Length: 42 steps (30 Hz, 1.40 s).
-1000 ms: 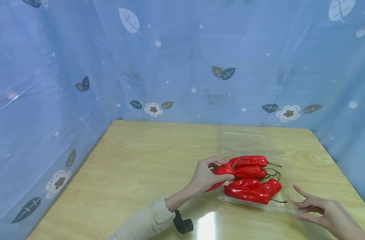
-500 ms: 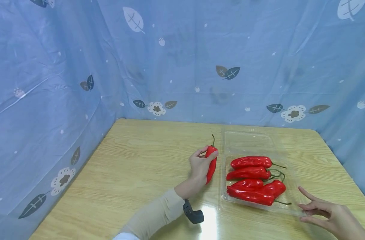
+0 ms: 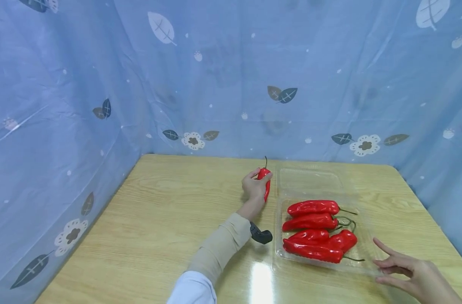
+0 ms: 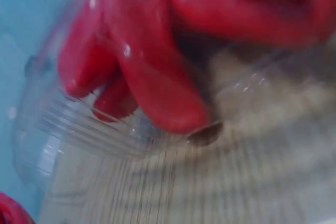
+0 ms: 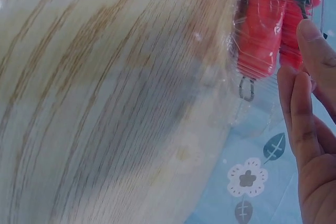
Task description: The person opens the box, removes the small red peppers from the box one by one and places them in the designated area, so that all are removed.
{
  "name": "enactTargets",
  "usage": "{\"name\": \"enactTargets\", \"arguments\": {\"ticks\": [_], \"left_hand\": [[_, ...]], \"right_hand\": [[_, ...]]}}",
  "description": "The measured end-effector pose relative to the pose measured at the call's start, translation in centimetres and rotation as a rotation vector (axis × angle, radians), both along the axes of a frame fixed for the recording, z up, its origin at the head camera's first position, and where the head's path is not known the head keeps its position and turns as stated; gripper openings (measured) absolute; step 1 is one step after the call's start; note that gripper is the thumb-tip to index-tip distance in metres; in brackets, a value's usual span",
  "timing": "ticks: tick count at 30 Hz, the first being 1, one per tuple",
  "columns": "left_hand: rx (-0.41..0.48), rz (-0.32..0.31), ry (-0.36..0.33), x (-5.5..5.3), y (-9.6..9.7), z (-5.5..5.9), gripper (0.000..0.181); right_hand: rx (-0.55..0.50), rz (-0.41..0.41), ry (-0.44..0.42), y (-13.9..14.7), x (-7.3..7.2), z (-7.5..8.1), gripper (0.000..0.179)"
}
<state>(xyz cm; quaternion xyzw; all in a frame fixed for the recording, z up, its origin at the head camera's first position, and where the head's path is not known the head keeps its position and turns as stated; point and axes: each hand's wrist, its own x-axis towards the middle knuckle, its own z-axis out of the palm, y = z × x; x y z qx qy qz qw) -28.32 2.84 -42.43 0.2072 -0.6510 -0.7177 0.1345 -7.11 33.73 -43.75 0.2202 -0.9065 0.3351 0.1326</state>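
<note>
Left hand: the left hand [image 3: 255, 185] is curled round a single red pepper [image 3: 265, 185], held stem-up over the wooden table [image 3: 170, 219], at about 10 o'clock from the tray.
Held pepper: it is kept clear of the tray, just beside the open lid's left edge; only its upper part and stem show above the fingers.
Right hand: the right hand [image 3: 409, 270] is held with fingers straight and relaxed, gripping nothing, at about 4 o'clock from the tray, its fingertips at or just beside the tray's near right corner; in the right wrist view the fingers [image 5: 307, 103] lie against the clear plastic.
Tray: a clear plastic tray [image 3: 280, 249] with its lid [image 3: 310, 179] folded back at 12 o'clock holds the remaining peppers [image 3: 314, 230], laid side by side with stems toward 3 o'clock.
Left wrist view: blurred; red peppers [image 4: 157, 61] behind clear plastic can be made out, little else.
Step in hand: judged to be the taking of one pepper out of the tray and its carrying toward the bare table.
Next move: a lowering onto the wood at 9 to 10 o'clock of the tray would be called for, with the grip loosened only once the pepper rests, since a rounded pepper may roll.
</note>
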Motion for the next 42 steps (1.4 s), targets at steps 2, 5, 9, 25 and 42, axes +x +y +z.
{"name": "enactTargets", "arguments": {"ticks": [2,5,9,25,42], "left_hand": [[-0.046,0.027,-0.039,-0.7,0.4,-0.3,0.036],[-0.074,0.073,-0.065,-1.3,0.9,-0.8,0.036],[-0.044,0.128,-0.022,-1.8,1.3,-1.5,0.037],[-0.227,0.131,0.049,-2.3,1.9,-3.4,0.041],[-0.360,0.095,0.092,-3.2,-0.3,-2.0,0.043]], "right_hand": [[0.014,-0.018,-0.017,0.1,0.0,0.1,0.033],[0.001,-0.011,-0.024,0.2,0.1,0.1,0.033],[-0.065,0.064,-0.006,0.3,0.4,0.0,0.037],[-0.082,0.025,-0.047,0.4,1.2,-0.3,0.035],[-0.034,0.015,-0.021,0.0,0.4,0.3,0.031]]}}
